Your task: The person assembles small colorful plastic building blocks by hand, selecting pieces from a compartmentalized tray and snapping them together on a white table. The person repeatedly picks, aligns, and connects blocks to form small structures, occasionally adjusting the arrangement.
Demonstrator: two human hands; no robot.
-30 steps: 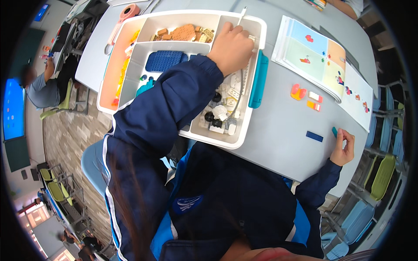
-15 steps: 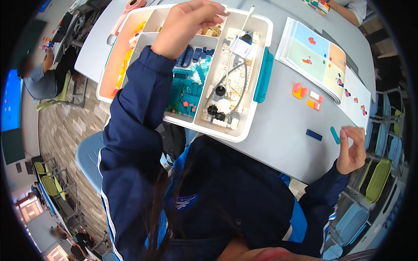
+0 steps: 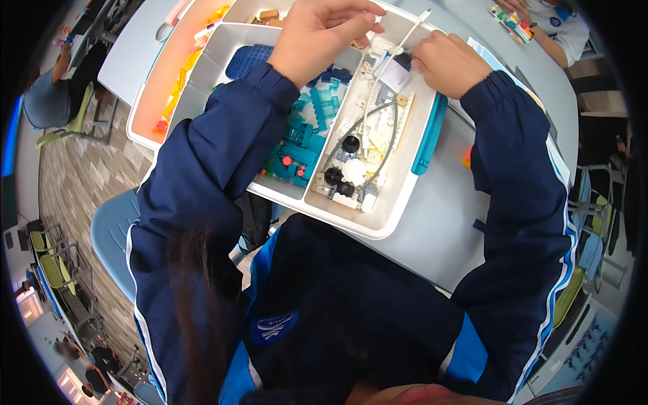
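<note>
A white sorting tray [image 3: 383, 228] holds building bricks in separate compartments. Over its far middle, my left hand [image 3: 324, 34] has bent fingers with gaps between them and nothing visible in them. My right hand [image 3: 451, 64] is curled above the far right rim; its fingertips point down beside white pieces, and anything they hold is hidden. Blue and teal bricks [image 3: 304, 145] fill the middle compartment. The right one contains white bricks, black wheels [image 3: 350, 144], a grey cable [image 3: 334, 145] and a white cable [image 3: 398, 50].
Yellow and orange pieces [image 3: 177, 88] lie in the left compartment. A teal latch [image 3: 430, 135] juts from the tray's right side. My right sleeve mostly covers the booklet and loose bricks on the grey table [image 3: 439, 209]. Across it, another person's hands [image 3: 516, 10] hold a brick model [image 3: 511, 23].
My right hand has moved from beside the loose bricks at the right up to the tray's far right rim. My left hand has shifted slightly right and nearer. The view has shifted too.
</note>
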